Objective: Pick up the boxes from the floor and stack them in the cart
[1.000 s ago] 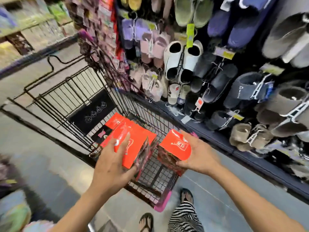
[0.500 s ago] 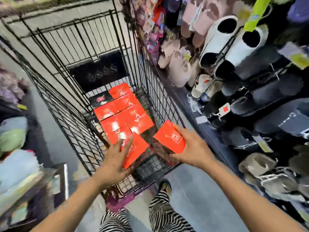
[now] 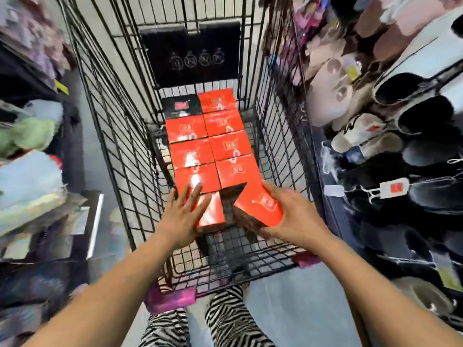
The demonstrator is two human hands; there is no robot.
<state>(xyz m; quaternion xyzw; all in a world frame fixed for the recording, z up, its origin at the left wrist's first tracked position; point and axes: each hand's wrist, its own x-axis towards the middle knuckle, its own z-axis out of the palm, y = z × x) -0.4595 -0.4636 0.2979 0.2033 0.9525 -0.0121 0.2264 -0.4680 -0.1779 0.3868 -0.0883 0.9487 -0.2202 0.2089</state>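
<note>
A black wire cart (image 3: pixel 117 136) stands straight ahead. Inside it lie several red boxes (image 3: pixel 230 146) in two rows, with one black box (image 3: pixel 181 106) at the far left end. My left hand (image 3: pixel 181 216) presses with straight fingers on the nearest red box of the left row (image 3: pixel 213 211). My right hand (image 3: pixel 293 219) grips a tilted red box (image 3: pixel 258 204) at the near end of the right row, one corner raised above the neighbours.
Slippers and shoes hang on a rack (image 3: pixel 390 121) close along the cart's right side. Soft goods fill shelves (image 3: pixel 30 151) on the left. The cart's near rim (image 3: pixel 225 269) has pink corner caps. My striped trouser legs (image 3: pixel 225 319) are below it.
The view has swung over the cart. My left hand laid its box down at the near end of the left row and flattened on it. My right hand brought its box down into the cart.
</note>
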